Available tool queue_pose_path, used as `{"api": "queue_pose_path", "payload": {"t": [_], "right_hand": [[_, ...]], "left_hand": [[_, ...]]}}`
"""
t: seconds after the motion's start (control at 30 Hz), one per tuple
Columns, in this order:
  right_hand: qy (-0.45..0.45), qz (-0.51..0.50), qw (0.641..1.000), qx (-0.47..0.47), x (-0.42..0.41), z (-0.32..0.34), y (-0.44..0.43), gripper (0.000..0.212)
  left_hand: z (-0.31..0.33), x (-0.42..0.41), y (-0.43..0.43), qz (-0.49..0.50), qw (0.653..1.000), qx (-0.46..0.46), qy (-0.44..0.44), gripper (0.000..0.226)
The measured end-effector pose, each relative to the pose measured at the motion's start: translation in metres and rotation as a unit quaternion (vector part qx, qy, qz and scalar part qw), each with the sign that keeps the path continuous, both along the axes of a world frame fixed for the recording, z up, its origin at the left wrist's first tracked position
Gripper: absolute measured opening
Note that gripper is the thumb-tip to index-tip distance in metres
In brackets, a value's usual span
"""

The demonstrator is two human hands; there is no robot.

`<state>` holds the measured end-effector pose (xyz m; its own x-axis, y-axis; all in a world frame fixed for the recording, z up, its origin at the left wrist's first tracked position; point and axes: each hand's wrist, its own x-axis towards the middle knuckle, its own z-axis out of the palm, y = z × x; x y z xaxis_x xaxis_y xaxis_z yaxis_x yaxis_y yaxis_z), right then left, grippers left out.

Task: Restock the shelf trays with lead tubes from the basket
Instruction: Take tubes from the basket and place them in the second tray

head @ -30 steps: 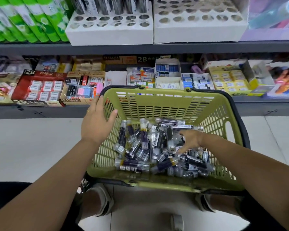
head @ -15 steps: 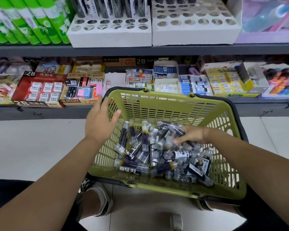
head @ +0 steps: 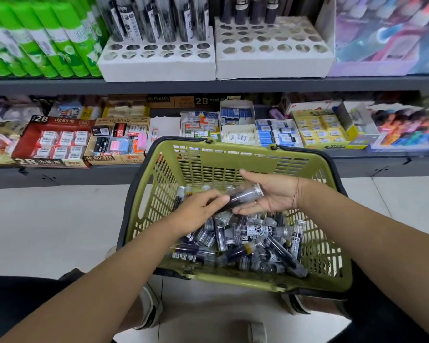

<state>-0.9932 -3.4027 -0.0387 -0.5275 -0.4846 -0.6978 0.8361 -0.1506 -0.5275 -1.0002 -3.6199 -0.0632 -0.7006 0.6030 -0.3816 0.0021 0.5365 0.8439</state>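
A green plastic basket [head: 216,151] rests on my lap with several clear lead tubes [head: 248,241] piled inside. Above the pile, one lead tube [head: 243,194] with a silver cap lies across the palm of my right hand [head: 270,194]. My left hand [head: 198,211] pinches the tube's dark left end. Two white trays with round holes stand on the upper shelf: the left tray [head: 156,63] has tubes standing in its back rows, and the right tray [head: 273,60] is mostly bare holes with a few tubes at the back.
Green glue sticks [head: 42,40] fill the shelf left of the trays and a purple display box [head: 386,35] stands to their right. Eraser boxes [head: 55,142] line the lower shelf behind the basket. Pale floor tiles lie on both sides.
My right hand lifted a tube out of the pile and turned palm up. My left hand left the basket's rim and took hold of the tube's other end. The view tilted up.
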Motion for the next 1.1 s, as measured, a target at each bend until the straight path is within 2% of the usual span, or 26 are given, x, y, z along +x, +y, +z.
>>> {"api": "queue_pose_path", "payload": {"t": [0.07,0.1,0.17,0.2,0.23,0.33,0.5,0.53,0.63,0.73,0.83,0.97,1.03,1.07,1.1], "right_hand": [[0.011,0.007,0.996,0.085,0.005,-0.018,0.015,0.058],[0.046,0.061,0.98,0.182,0.011,-0.028,0.023,0.055],[0.129,0.21,0.894,0.373,0.025,-0.048,0.037,0.045],[0.143,0.261,0.858,0.419,0.032,-0.059,0.043,0.042],[0.139,0.294,0.839,0.436,0.038,-0.067,0.046,0.042],[0.095,0.311,0.851,0.413,0.049,-0.076,0.045,0.05],[0.094,0.328,0.856,0.389,0.052,-0.074,0.044,0.061],[0.092,0.337,0.856,0.381,0.052,-0.073,0.044,0.06],[0.094,0.33,0.866,0.364,0.047,-0.068,0.042,0.046],[0.157,0.276,0.882,0.348,0.032,-0.05,0.03,0.025],[0.205,0.198,0.917,0.279,0.017,-0.027,0.006,0.015],[0.199,0.082,0.954,0.208,0.01,-0.02,-0.014,0.013],[0.172,0.038,0.966,0.187,0.013,-0.022,-0.013,0.016],[0.157,0.025,0.971,0.181,0.015,-0.025,-0.01,0.012],[0.156,0.039,0.967,0.197,0.019,-0.028,-0.005,0.011]], "left_hand": [[-0.005,0.002,-0.002,0.015,0.999,0.009,-0.036,0.023],[-0.008,0.003,-0.005,0.018,0.999,0.007,-0.047,0.02],[-0.013,0.003,-0.013,0.027,0.997,0.008,-0.072,0.018],[-0.014,0.004,-0.015,0.036,0.995,0.009,-0.089,0.02],[-0.015,0.004,-0.017,0.048,0.994,0.008,-0.101,0.021],[-0.02,0.004,-0.018,0.08,0.99,0.001,-0.119,0.023],[-0.023,0.005,-0.014,0.094,0.985,0.012,-0.144,0.024],[-0.021,0.006,-0.013,0.093,0.985,0.013,-0.147,0.032],[-0.016,0.01,-0.009,0.074,0.986,-0.007,-0.151,0.084],[-0.013,0.013,-0.004,0.089,0.986,-0.015,-0.141,0.08],[-0.015,0.014,0.001,0.11,0.978,0.027,-0.173,0.078],[-0.008,0.019,0.004,0.125,0.962,0.079,-0.231,0.094],[-0.009,0.018,0.003,0.114,0.955,0.095,-0.255,0.075],[-0.011,0.018,0.001,0.11,0.954,0.103,-0.259,0.074],[-0.011,0.017,0.0,0.111,0.954,0.105,-0.258,0.086]]}}
